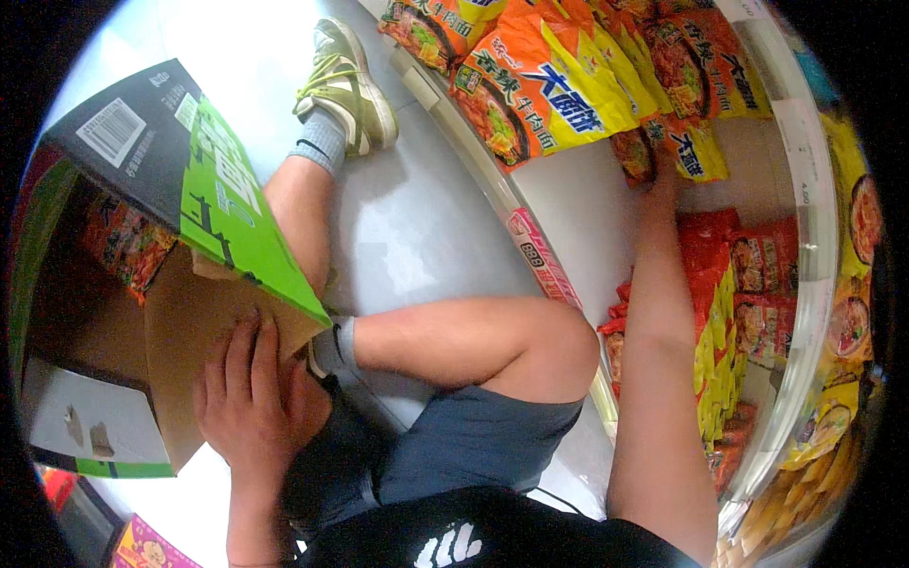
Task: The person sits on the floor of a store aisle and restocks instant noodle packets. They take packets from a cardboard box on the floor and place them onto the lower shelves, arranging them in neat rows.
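Note:
My left hand [248, 394] lies over the near edge of an open cardboard box [234, 195], its fingers against the brown inner wall and the thumb partly hidden. The box is tilted, with green and black printed outer sides. Inside it, an orange instant noodle packet [131, 245] shows in shadow. My right hand [664, 181] reaches onto a store shelf [568, 188] and grips an orange and yellow noodle packet [699, 150], the fingers blurred. Large packets of similar noodles [540, 92] stand in rows just beyond this hand.
Red and yellow packets [714, 312] fill the shelf beside my right forearm. A rail with price tags [547, 263] edges the shelf. More packets [852, 326] sit past the far rail. My bent knee [554, 341] is between box and shelf. A pink printed box [153, 547] is at lower left.

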